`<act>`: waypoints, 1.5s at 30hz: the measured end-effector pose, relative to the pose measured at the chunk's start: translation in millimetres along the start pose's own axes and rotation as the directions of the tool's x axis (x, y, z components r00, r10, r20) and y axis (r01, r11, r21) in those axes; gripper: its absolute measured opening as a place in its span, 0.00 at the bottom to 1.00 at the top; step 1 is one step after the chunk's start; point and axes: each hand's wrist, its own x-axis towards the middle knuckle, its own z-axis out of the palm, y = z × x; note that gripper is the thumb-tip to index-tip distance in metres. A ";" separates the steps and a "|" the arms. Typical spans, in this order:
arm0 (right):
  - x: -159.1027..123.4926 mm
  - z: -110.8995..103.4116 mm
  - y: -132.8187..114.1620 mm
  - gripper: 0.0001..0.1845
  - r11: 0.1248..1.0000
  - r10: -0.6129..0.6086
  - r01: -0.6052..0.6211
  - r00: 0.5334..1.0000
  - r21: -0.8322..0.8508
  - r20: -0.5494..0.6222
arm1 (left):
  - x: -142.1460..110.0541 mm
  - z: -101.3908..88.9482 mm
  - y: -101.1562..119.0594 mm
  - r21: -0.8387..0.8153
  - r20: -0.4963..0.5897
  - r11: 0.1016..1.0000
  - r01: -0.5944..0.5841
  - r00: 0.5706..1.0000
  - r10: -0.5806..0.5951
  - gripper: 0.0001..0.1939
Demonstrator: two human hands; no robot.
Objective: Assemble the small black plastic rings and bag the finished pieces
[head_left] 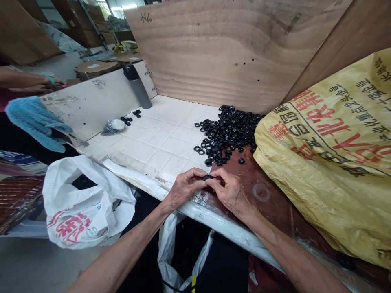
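Observation:
Between the fingertips of both my hands is a small black ring-like part (207, 178), held just above the table's front edge. My left hand (185, 185) pinches it from the left, thumb below and fingers above. From the other side my right hand (227, 187) grips the same part, fingers bent. The fingers cover much of it, so its exact shape is hard to make out. Just beyond the hands lies a heap of similar black parts (235, 126), with a few loose ones along its near side.
A yellow printed sack (330, 150) covers the right side. A white bag (88, 203) hangs at the front left. On the tiled tabletop (171, 142) stand a grey bottle (140, 91) and a clear-wrapped roll (114, 126). Another person's arm (27, 79) reaches in beside a blue towel (36, 120).

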 end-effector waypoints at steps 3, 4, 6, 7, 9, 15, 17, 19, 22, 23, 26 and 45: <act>-2.7 2.6 -1.1 0.14 0.995 0.037 -0.032 0.998 -0.099 0.044 | -1.6 2.0 4.5 0.125 0.035 0.988 -0.095 0.995 0.092 0.10; -2.8 2.9 -0.7 0.16 0.990 0.025 -0.016 0.998 -0.140 0.062 | -2.0 2.6 6.1 0.155 0.059 0.982 -0.111 0.993 0.103 0.10; -1.9 2.9 1.9 0.18 0.977 0.001 0.021 0.995 -0.212 0.103 | -2.3 3.8 8.2 0.177 0.100 0.977 -0.122 0.989 0.106 0.09; -1.2 2.7 3.8 0.18 0.969 -0.004 0.034 0.993 -0.244 0.122 | -2.4 4.5 8.3 0.172 0.108 0.978 -0.121 0.989 0.104 0.09; 0.4 2.6 7.4 0.18 0.954 0.008 0.036 0.989 -0.299 0.145 | -2.3 5.8 7.2 0.145 0.118 0.983 -0.109 0.989 0.093 0.09; 1.6 0.2 1.1 0.13 0.989 0.121 -0.121 0.993 -0.084 -0.001 | -2.1 5.8 3.2 0.125 0.116 0.990 -0.066 0.992 0.051 0.12; 1.5 -3.1 -3.7 0.10 0.992 0.113 -0.115 0.993 0.046 0.031 | -2.0 4.6 3.2 0.123 0.079 0.991 -0.055 0.996 0.045 0.12; 1.9 -6.2 -5.2 0.09 0.991 0.080 -0.088 0.993 0.100 0.082 | -2.0 3.6 3.4 0.113 0.037 0.993 -0.042 0.999 0.039 0.12; 2.6 -6.8 -1.1 0.07 0.995 0.072 -0.078 0.992 0.058 0.100 | -2.1 2.8 4.1 0.130 0.009 0.990 -0.056 0.998 0.056 0.12; 2.6 -5.8 0.7 0.08 0.997 0.072 -0.075 0.993 0.019 0.097 | -2.1 2.7 4.4 0.147 0.007 0.987 -0.067 0.998 0.067 0.11; 1.3 -1.6 2.9 0.20 0.995 0.048 -0.038 0.994 -0.097 0.102 | -2.1 2.2 4.6 0.155 0.017 0.984 -0.092 0.996 0.091 0.10; 0.2 -7.3 -5.4 0.18 0.997 -0.020 0.028 0.993 -0.070 0.118 | -2.9 1.0 3.3 0.141 -0.047 0.988 -0.064 0.996 0.071 0.11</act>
